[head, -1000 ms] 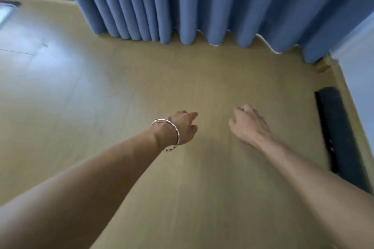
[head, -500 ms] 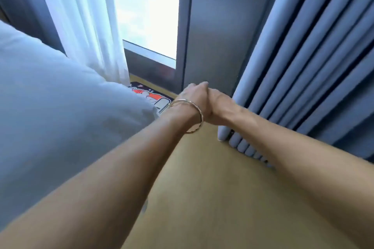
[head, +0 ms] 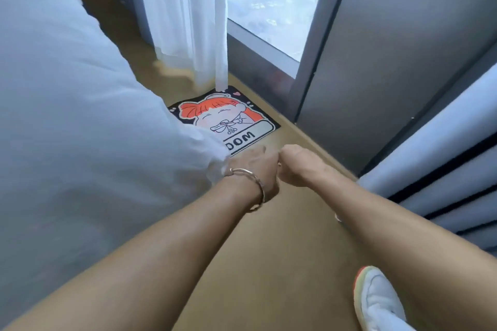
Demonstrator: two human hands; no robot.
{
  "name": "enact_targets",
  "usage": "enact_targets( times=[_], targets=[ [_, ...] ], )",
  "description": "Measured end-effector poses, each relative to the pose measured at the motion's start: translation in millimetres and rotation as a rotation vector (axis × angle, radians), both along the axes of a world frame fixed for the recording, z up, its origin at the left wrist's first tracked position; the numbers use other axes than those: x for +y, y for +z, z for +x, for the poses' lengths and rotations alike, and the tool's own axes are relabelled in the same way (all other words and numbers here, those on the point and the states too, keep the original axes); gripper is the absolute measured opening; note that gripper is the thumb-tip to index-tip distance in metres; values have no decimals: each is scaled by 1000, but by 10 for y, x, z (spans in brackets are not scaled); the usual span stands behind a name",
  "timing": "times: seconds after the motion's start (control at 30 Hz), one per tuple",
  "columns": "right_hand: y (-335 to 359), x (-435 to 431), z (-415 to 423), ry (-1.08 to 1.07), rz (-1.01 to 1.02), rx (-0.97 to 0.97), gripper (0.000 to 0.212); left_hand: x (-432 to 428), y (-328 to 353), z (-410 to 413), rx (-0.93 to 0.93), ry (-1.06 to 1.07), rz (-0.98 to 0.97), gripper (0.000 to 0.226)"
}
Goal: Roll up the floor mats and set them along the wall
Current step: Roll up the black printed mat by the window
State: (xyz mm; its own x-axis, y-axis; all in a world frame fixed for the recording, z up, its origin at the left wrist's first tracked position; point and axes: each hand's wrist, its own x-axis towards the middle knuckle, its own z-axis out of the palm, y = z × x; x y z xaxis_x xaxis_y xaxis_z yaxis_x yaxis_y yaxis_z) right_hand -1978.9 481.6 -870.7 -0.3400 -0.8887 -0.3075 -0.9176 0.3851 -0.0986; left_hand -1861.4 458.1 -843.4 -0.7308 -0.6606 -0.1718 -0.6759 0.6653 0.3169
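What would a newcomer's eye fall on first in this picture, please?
The cartoon floor mat, an orange-haired figure on black, lies flat by the window ahead, its near corner hidden under the white bedding at left. In the centre, the left hand, a bracelet on its wrist, and the right hand are close together.

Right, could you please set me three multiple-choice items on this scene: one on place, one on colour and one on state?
1. Where does the cartoon mat lie? A on a chair; B on the floor by the window; C on a shelf.
2. Its figure's hair is: A orange; B green; C blue.
3. The mat is: A rolled up; B folded double; C flat.
Key: B, it lies on the floor beside the window; A, orange pigtails show; C, its print lies spread out.
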Motion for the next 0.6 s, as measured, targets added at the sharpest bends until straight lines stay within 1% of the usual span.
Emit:
enact_targets(
  times=[0.07,0.13,0.17,0.23,0.3,0.37,0.43,0.5,0.57,0.6],
  targets=[
    [-391,-372,-90,94,14,6,18,-239,-196,1,-111,90,-58,41],
    [-705,-680,-98,244,85,44,12,-388,-362,4,-232,232,-53,40],
    [-854,-818,-92,296,95,53,12,-432,-432,14,-250,301,-30,42],
    [-1113,-1086,-55,388,86,39,18,-510,-553,49,-227,404,8,46],
    [-1287,-1271,10,523,139,51,21,-584,-663,103,-201,499,16,53],
    [-1436,-1437,31,644,188,86,26,-690,-729,116,-218,602,26,61],
    [-1586,-1643,69,691,176,66,29,-806,-769,65,-193,687,110,67],
    [-1767,-1843,157,730,145,16,33,-884,-823,-38,-178,732,196,67],
    [-2007,-1971,246,777,100,-40,37,-906,-905,-153,-245,773,196,67],
    [-2126,-2015,275,785,68,-71,40,-905,-992,-182,-319,773,175,67]
  ],
)
